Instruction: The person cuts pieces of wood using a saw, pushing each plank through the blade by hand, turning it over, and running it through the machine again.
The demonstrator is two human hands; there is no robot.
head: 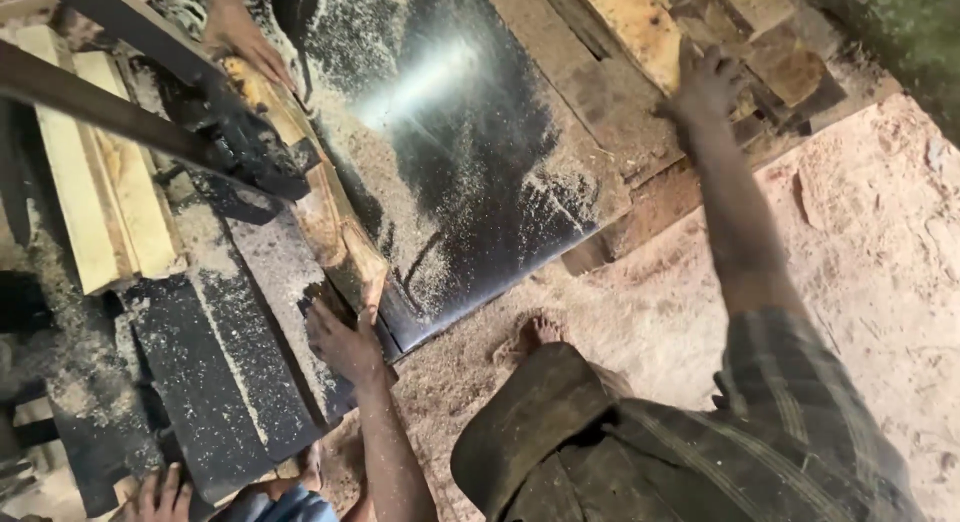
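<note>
My left hand (345, 342) grips the near end of a rough, bark-edged wood plank (335, 227) that lies along a dark, sawdust-covered saw table (470, 152). The plank's far end sits under another person's hand (245, 42). A dark machine guard and arm (235, 147) cross over the plank's middle. My right hand (705, 82) reaches far to the upper right. It rests with fingers spread on a stack of sawn wood pieces (650, 27); it does not seem to grip any.
Pale sawn boards (105, 182) lie stacked at the left. Dark metal plates (215, 372) sit beside the table. Sawdust covers the earth floor (860, 232). My bare foot (540, 332) stands by the table edge. Another hand (160, 494) shows at the bottom left.
</note>
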